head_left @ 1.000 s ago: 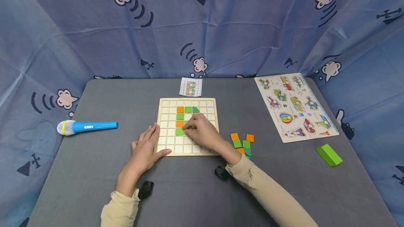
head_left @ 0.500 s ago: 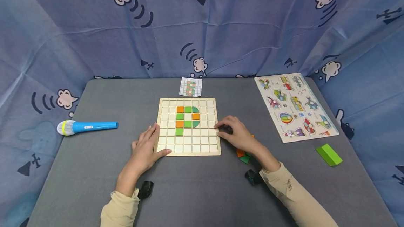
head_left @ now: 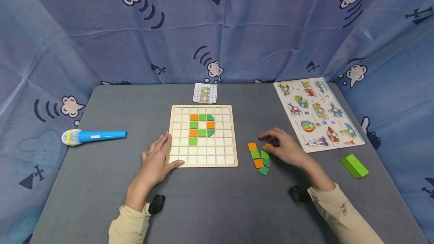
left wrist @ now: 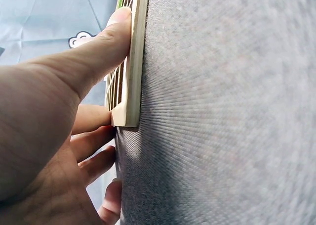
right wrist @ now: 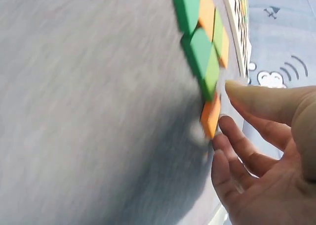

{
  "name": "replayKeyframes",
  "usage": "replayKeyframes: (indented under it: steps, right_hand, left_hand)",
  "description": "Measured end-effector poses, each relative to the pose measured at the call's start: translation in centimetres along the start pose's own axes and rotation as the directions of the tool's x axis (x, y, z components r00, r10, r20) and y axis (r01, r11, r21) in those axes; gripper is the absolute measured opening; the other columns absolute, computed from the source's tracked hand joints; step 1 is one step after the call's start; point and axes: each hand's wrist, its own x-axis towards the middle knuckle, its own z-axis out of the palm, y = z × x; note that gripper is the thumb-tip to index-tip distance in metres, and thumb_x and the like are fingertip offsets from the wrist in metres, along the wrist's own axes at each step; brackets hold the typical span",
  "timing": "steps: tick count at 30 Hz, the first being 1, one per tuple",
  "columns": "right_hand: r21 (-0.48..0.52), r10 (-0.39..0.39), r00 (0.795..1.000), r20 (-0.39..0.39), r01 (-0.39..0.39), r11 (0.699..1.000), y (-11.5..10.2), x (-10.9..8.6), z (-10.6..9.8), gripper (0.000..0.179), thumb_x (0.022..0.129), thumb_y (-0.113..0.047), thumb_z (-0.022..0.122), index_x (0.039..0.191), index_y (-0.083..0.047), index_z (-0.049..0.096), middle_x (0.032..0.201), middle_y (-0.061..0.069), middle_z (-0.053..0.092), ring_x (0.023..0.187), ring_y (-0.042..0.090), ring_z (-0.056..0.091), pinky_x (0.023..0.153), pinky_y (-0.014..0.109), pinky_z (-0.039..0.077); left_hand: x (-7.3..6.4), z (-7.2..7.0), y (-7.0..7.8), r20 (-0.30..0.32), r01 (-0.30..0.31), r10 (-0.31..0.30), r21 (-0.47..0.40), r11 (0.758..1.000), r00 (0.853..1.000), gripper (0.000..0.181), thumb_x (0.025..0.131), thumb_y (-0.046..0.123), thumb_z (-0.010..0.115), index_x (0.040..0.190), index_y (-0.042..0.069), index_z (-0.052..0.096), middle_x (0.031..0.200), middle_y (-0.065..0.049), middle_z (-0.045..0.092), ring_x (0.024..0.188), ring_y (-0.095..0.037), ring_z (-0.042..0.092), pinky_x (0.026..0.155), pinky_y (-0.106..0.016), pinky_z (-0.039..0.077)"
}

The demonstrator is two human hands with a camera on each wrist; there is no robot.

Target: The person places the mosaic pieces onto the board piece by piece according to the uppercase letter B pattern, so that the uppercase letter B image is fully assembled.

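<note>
A wooden grid board (head_left: 220,160) lies on the grey table, with several orange and green tiles (head_left: 193,133) set in its squares. At its near left corner, my left hand (head_left: 155,165) rests with the thumb on the frame and straight fingers along the side; the left wrist view shows the thumb (left wrist: 101,44) on the rim. To the right of the board lies a cluster of loose tiles (head_left: 259,163), orange squares and light and dark green pieces. My right hand (head_left: 286,149) hovers at the cluster's far right end, thumb and fingers apart around an orange tile (right wrist: 211,117), partly hidden in the head view.
A small printed pattern card (head_left: 205,99) lies beyond the board. The blue toy microphone (head_left: 101,135) is at far left. At right are a picture puzzle board (head_left: 318,116) and a light green block (head_left: 354,166). A blue printed curtain (head_left: 257,29) hangs behind the table.
My right hand has left the board and moved right to the loose tiles, uncovering an orange tile and a dark green curved piece on the grid. My left hand has stayed in place.
</note>
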Motion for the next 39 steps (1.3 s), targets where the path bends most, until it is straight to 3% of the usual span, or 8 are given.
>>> replayKeyframes:
  steps: [6, 11, 16, 22, 28, 33, 39]
  right_hand:
    - [0.018, 0.010, 1.000, 0.009, -0.010, 1.000, 1.2, -0.9, -0.8, 0.035, 0.091, -0.001, 0.081, 0.125, -0.002, 0.072, 0.120, 0.014, 0.070, 0.102, 0.023, 0.062, 0.086, 0.032, 0.053]
    - [0.012, 0.007, 1.000, 0.000, -0.007, 1.000, 1.3, -1.0, -0.7, 0.031, 0.089, 0.001, 0.082, 0.119, -0.002, 0.074, 0.113, 0.012, 0.071, 0.098, 0.021, 0.063, 0.084, 0.031, 0.054]
    - [0.002, -0.006, 1.000, -0.026, 0.006, 1.000, 0.9, -0.5, -0.4, 0.019, 0.091, 0.000, 0.081, 0.109, -0.004, 0.076, 0.096, 0.006, 0.069, 0.086, 0.016, 0.059, 0.075, 0.025, 0.050]
    - [0.029, -0.038, 0.995, -0.097, 0.041, 0.999, -0.6, 0.4, 1.3, 0.016, 0.094, -0.005, 0.080, 0.109, -0.006, 0.077, 0.087, 0.003, 0.066, 0.075, 0.012, 0.055, 0.068, 0.024, 0.046]
    - [0.097, -0.067, 0.990, -0.122, 0.079, 0.992, -3.1, 1.5, 4.3, 0.015, 0.095, -0.005, 0.080, 0.109, -0.008, 0.079, 0.088, 0.002, 0.074, 0.072, 0.011, 0.060, 0.066, 0.025, 0.049]
    - [0.136, -0.036, 0.987, -0.156, 0.057, 0.989, -4.7, 2.5, 5.6, 0.012, 0.097, -0.006, 0.077, 0.108, -0.008, 0.078, 0.093, 0.005, 0.078, 0.077, 0.012, 0.065, 0.071, 0.026, 0.052]
    - [0.192, 0.005, 0.978, -0.207, 0.036, 0.981, -6.0, 3.6, 6.2, 0.008, 0.096, -0.008, 0.079, 0.103, -0.008, 0.078, 0.090, 0.006, 0.080, 0.073, 0.014, 0.062, 0.067, 0.026, 0.047]
  left_hand:
    - [0.0, 0.0, 0.0, 0.000, -0.002, 0.002, 0.001, 1.000, 1.000, 0.098, 0.094, 0.039, 0.081, 0.168, 0.003, 0.026, 0.176, -0.019, 0.021, 0.162, -0.043, 0.022, 0.099, -0.060, 0.028]
    - [0.0, 0.0, 0.1, -0.002, 0.001, -0.001, -0.002, 1.000, 1.000, 0.098, 0.094, 0.038, 0.081, 0.168, 0.003, 0.027, 0.176, -0.020, 0.022, 0.161, -0.044, 0.023, 0.098, -0.060, 0.028]
    - [0.1, 0.1, -0.1, 0.003, 0.003, -0.003, -0.004, 1.000, 1.000, 0.099, 0.094, 0.037, 0.081, 0.168, 0.004, 0.024, 0.177, -0.019, 0.019, 0.162, -0.043, 0.020, 0.100, -0.060, 0.027]
    - [0.1, 0.1, -0.2, 0.005, 0.006, -0.006, -0.003, 1.000, 1.000, 0.100, 0.094, 0.037, 0.081, 0.169, 0.004, 0.024, 0.177, -0.018, 0.020, 0.163, -0.042, 0.020, 0.099, -0.060, 0.027]
    - [0.1, 0.1, -0.1, 0.003, 0.007, -0.007, -0.001, 1.000, 1.000, 0.099, 0.094, 0.037, 0.081, 0.168, 0.004, 0.025, 0.177, -0.018, 0.020, 0.162, -0.042, 0.021, 0.099, -0.060, 0.027]
    - [0.1, 0.0, 0.0, 0.007, 0.014, -0.014, -0.002, 1.000, 1.000, 0.098, 0.095, 0.038, 0.081, 0.168, 0.004, 0.026, 0.177, -0.019, 0.021, 0.162, -0.042, 0.021, 0.099, -0.060, 0.028]
    - [0.0, 0.0, 0.1, 0.007, 0.009, -0.009, -0.008, 1.000, 1.000, 0.098, 0.094, 0.038, 0.081, 0.168, 0.003, 0.027, 0.176, -0.019, 0.022, 0.162, -0.042, 0.022, 0.098, -0.059, 0.027]
